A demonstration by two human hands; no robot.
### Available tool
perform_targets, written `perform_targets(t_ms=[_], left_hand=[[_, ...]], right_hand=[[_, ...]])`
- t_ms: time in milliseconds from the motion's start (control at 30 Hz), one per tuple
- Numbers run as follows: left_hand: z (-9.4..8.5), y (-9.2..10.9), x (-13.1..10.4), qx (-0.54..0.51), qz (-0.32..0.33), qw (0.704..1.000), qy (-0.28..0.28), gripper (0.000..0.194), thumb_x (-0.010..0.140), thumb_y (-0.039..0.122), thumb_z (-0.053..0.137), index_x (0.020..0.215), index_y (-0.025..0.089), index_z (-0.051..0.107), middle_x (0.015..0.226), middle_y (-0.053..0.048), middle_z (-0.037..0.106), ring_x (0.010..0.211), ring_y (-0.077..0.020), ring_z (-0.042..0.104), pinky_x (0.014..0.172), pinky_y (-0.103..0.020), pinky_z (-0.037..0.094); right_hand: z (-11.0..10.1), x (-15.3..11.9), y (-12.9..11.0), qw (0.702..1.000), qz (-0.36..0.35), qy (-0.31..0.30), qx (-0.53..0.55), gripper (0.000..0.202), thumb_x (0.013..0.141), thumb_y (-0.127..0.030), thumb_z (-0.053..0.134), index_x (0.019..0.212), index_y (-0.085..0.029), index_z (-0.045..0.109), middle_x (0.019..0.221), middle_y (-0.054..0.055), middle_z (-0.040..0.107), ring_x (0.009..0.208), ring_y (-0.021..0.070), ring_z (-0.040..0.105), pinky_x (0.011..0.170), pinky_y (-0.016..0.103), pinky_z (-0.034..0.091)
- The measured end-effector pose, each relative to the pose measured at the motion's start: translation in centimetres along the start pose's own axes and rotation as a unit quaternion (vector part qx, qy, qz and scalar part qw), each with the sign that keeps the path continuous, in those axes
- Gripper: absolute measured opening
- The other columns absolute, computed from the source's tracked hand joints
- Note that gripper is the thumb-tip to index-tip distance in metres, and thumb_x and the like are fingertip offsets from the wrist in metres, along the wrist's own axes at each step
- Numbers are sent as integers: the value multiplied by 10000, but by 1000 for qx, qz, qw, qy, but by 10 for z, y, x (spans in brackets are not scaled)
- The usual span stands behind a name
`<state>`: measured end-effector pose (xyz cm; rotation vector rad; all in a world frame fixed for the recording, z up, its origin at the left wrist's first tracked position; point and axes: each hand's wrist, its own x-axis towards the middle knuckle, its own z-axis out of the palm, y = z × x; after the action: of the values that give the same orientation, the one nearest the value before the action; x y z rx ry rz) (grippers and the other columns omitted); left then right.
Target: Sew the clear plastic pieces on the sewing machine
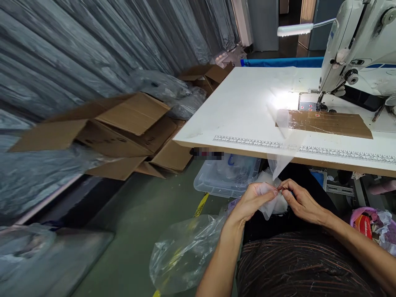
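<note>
Over my lap, below the table's front edge, my left hand [258, 198] is closed on a piece of thin, sheer white fabric [269, 209]. Close beside it, my right hand [298, 200] pinches at the same fabric, thumb and forefinger together near the left fingertips. A strip of the sheer material [280, 163] runs up from the hands over the table edge toward the sewing machine [343, 53]. Whether anything small sits between the right fingertips is hidden.
A white table [235, 107] with a printed ruler carries a cardboard strip [334, 123] beside the needle. To the left stand open cardboard boxes [123, 123]. Beneath are a clear plastic bin [213, 177] and a plastic bag [185, 251]. A pink basket [359, 212] is at right.
</note>
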<state>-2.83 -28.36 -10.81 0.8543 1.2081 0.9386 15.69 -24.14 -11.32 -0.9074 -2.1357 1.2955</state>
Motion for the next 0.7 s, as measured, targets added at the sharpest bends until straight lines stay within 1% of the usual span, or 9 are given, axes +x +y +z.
perform_targets(t_ms=[100, 167, 267, 333, 400, 500, 567, 633, 700], left_hand=[[-7, -10, 15, 75, 21, 997, 0, 413, 709, 517, 771, 785, 114, 722, 708, -60, 694, 646, -165, 627, 594, -251, 477], [-13, -15, 27, 149, 57, 986, 41, 421, 738, 538, 729, 804, 122, 717, 755, -70, 696, 710, -203, 649, 637, -292, 500], [-18, -19, 40, 216, 122, 959, 138, 443, 637, 468, 817, 945, 174, 697, 1000, -85, 681, 998, -277, 625, 825, -365, 499], [-16, -18, 39, 264, 183, 925, 201, 538, 574, 414, 865, 1027, 210, 657, 1114, -82, 640, 1108, -286, 575, 915, -393, 464], [-9, -14, 31, 329, 251, 875, 250, 479, 610, 429, 850, 976, 215, 626, 1024, -58, 641, 1003, -254, 603, 875, -382, 467], [8, -5, 19, 404, 336, 797, 296, 365, 712, 480, 787, 833, 206, 578, 790, -8, 605, 762, -193, 590, 743, -324, 444], [17, 1, 17, 430, 375, 758, 317, 317, 771, 462, 749, 856, 199, 592, 736, -3, 591, 711, -182, 573, 711, -309, 417], [22, 6, 20, 447, 390, 740, 316, 231, 840, 393, 693, 929, 190, 627, 706, -2, 589, 678, -174, 566, 693, -301, 401], [23, 11, 23, 465, 390, 737, 299, 117, 900, 307, 613, 898, 197, 653, 661, 8, 572, 624, -158, 548, 667, -292, 391]], right_hand=[[3, -1, 11, 997, 41, -45, 41, 324, 921, -539, 453, 836, -228, 424, 624, -57, 443, 518, 113, 411, 496, 237, 328], [6, 0, 22, 996, 81, -39, 21, 301, 902, -510, 501, 829, -234, 409, 551, -89, 383, 451, 106, 369, 457, 233, 282], [8, 0, 37, 995, 67, 36, -72, 211, 873, -405, 539, 821, -228, 436, 646, -40, 485, 511, 125, 445, 502, 250, 337], [5, -2, 40, 988, 29, 91, -119, 164, 858, -357, 537, 808, -223, 458, 764, 14, 542, 595, 144, 496, 552, 270, 384], [0, -4, 34, 986, 2, 119, -121, 149, 876, -343, 504, 799, -220, 468, 783, 25, 548, 614, 145, 506, 565, 275, 401], [-10, -6, 11, 989, -18, 128, -74, 166, 906, -333, 474, 785, -220, 459, 715, -5, 524, 554, 118, 459, 519, 250, 379], [-15, -6, -7, 989, -30, 138, -40, 165, 915, -319, 473, 785, -219, 456, 682, -18, 508, 540, 109, 431, 499, 237, 366], [-17, -6, -21, 987, -48, 153, -17, 152, 921, -304, 470, 795, -218, 463, 656, -25, 491, 543, 109, 422, 500, 234, 370], [-18, -6, -30, 983, -66, 169, -5, 139, 924, -293, 465, 808, -217, 477, 655, -21, 494, 555, 113, 432, 516, 240, 386]])
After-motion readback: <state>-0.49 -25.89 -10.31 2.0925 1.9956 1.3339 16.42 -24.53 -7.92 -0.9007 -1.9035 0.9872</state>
